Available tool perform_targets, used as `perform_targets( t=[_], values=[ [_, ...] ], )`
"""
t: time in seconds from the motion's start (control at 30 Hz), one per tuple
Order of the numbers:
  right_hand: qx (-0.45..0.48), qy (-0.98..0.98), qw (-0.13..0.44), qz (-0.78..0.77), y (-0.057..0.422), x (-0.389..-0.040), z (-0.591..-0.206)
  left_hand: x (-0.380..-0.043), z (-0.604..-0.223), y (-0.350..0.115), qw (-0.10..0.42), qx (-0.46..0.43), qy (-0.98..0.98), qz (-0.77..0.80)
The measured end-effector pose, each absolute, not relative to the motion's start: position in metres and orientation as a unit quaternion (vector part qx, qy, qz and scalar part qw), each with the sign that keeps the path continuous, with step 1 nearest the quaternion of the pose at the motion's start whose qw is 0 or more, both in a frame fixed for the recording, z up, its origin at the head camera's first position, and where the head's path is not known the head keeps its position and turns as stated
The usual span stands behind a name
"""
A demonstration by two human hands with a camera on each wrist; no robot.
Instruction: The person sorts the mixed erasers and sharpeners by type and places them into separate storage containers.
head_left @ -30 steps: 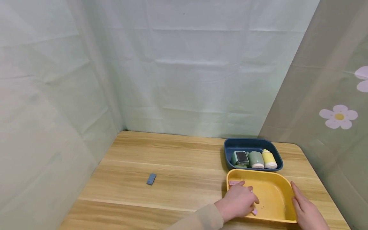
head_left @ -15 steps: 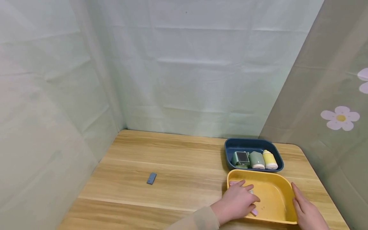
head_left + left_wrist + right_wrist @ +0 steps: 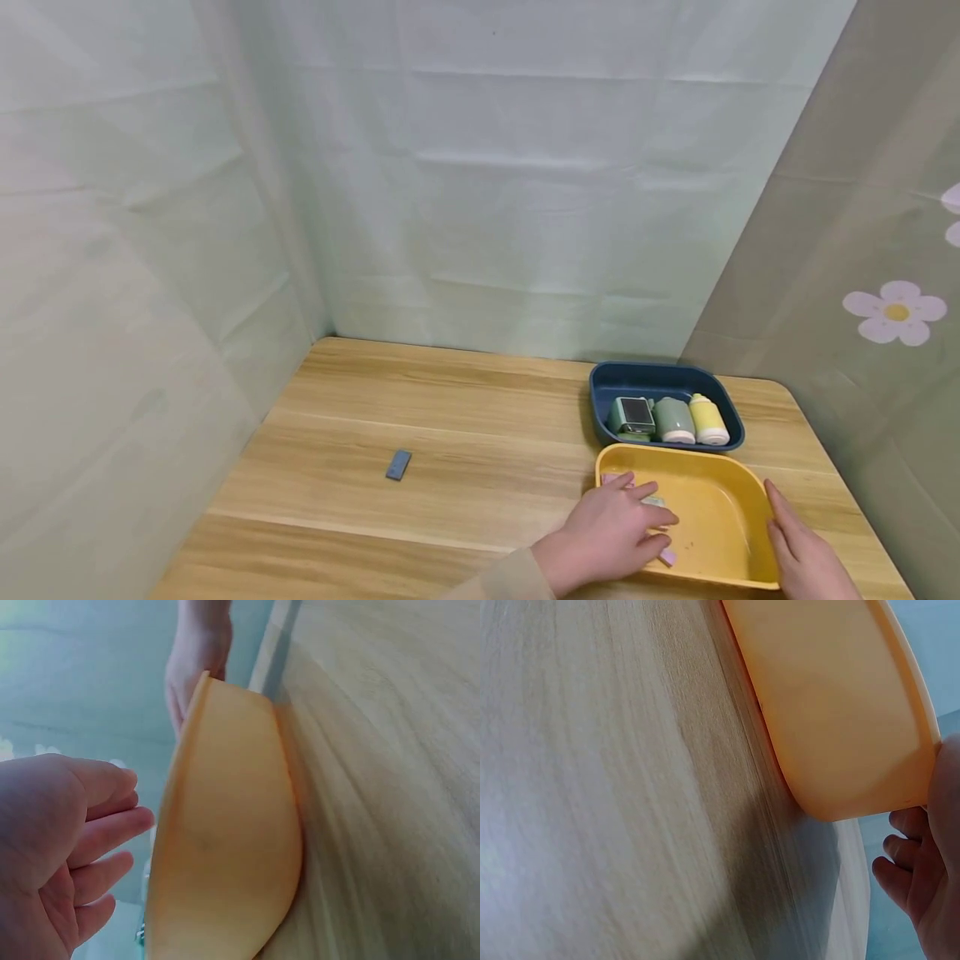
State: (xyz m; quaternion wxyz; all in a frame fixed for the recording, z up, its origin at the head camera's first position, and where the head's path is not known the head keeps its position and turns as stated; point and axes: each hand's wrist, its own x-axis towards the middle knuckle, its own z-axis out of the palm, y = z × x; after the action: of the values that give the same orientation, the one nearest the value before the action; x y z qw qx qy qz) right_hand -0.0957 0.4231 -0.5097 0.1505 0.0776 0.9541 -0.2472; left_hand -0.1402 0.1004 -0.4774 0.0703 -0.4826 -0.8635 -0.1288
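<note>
A yellow tray (image 3: 708, 512) stands at the front right of the wooden table. My left hand (image 3: 611, 533) reaches over its left end, fingers spread and loosely bent; the left wrist view shows nothing in its grasp. Below those fingers lie small flat pieces: a pink one (image 3: 607, 479), a pale green one (image 3: 655, 502) and a lilac one (image 3: 667, 557), all partly covered by the hand. My right hand (image 3: 810, 554) rests against the tray's right end, index finger straight along the outside. In the right wrist view its other fingers hang loosely beyond the tray wall.
Directly behind stands a dark blue tray (image 3: 622, 379) with a green boxy item with a dark screen (image 3: 636, 414), a grey-green bottle-like item (image 3: 673, 421) and a yellow one (image 3: 708, 419). A small blue flat piece (image 3: 398, 465) lies left on the table. Curtains surround the table.
My left hand has shifted slightly toward the left within the tray, and more of the pale green piece shows. The right hand stays at the tray's end. The head view has shifted a little.
</note>
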Motion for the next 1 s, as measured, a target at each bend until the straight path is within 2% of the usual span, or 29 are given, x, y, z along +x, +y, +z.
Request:
perform_targets(
  t=[0.3,0.6,0.87,1.0],
  values=[
    [0.079,0.954,0.15,-0.247,0.421,-0.094,-0.51,-0.141,-0.47,0.066,0.07,-0.473,-0.859,-0.182],
    [0.085,0.951,0.154,-0.253,0.422,-0.096,-0.508,-0.153,-0.47,0.013,0.092,-0.434,-0.868,-0.223],
    [0.083,0.952,0.152,-0.251,0.423,-0.095,-0.51,-0.158,-0.474,-0.039,0.049,-0.338,-0.901,-0.269],
    [0.067,0.959,0.13,-0.243,0.423,-0.095,-0.51,-0.157,-0.483,-0.066,0.053,-0.279,-0.912,-0.295]
  ],
)
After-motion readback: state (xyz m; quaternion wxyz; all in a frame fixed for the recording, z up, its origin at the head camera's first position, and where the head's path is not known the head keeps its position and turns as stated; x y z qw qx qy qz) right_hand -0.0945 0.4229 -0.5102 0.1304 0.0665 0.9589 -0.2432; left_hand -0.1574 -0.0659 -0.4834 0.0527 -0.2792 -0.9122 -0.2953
